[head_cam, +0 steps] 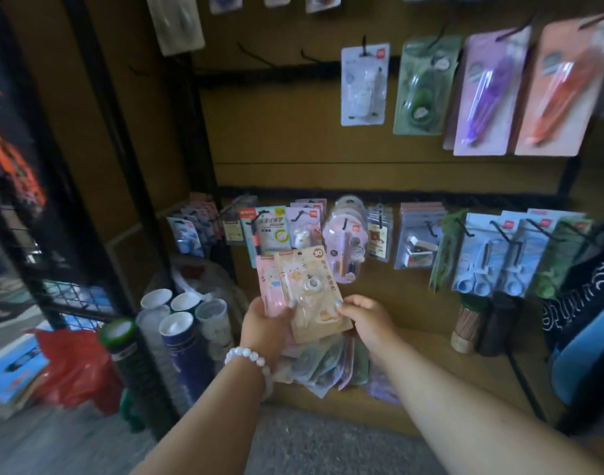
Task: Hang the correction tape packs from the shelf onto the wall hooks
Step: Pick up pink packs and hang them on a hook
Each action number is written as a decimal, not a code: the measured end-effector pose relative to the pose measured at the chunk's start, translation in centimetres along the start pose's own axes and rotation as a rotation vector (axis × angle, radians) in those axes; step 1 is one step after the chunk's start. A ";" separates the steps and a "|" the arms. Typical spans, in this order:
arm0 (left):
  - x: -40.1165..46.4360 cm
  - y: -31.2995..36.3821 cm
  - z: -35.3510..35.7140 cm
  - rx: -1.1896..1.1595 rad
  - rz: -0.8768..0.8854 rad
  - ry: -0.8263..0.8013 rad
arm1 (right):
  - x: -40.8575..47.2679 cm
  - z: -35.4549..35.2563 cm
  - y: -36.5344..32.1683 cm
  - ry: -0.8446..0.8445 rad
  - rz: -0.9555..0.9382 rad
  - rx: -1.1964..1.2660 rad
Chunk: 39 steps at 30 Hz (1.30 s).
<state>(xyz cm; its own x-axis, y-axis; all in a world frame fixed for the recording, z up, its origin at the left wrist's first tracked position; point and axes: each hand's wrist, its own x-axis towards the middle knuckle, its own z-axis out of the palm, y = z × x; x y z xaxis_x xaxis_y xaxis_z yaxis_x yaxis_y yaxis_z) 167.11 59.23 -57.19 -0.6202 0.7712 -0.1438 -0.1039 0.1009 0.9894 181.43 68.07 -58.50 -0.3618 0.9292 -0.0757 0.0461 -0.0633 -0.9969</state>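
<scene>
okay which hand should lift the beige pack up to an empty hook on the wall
Probably the right hand: it pinches only the beige pack, on top. The left hand also holds the pink pack, so it is less free.

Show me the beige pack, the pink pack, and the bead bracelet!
beige pack (314, 296): head view, middle of its card front.
pink pack (268, 279): head view, its left half.
bead bracelet (247, 356): head view, beads on the left wrist.
</scene>
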 end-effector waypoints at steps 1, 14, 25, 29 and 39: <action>-0.1 0.8 -0.3 0.000 0.028 0.003 | -0.2 0.3 -1.1 -0.006 -0.033 0.000; -1.9 10.1 -0.8 -0.084 0.203 -0.002 | -0.8 1.3 -11.0 -0.095 -0.256 -0.034; -1.1 13.6 0.0 -0.085 0.328 -0.019 | 0.1 0.7 -14.7 -0.060 -0.349 -0.049; -0.2 14.7 0.5 -0.079 0.363 -0.015 | 1.1 0.9 -16.4 -0.005 -0.383 -0.076; 3.3 18.3 1.1 -0.091 0.472 0.036 | 4.8 1.0 -23.1 0.103 -0.511 -0.076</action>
<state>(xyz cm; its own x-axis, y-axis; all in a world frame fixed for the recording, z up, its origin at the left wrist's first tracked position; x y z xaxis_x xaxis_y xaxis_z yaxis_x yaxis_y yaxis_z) 163.96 64.33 -39.51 -0.6424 0.6969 0.3188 0.1288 -0.3118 0.9414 177.66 73.62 -35.82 -0.2622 0.8661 0.4257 -0.0434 0.4301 -0.9017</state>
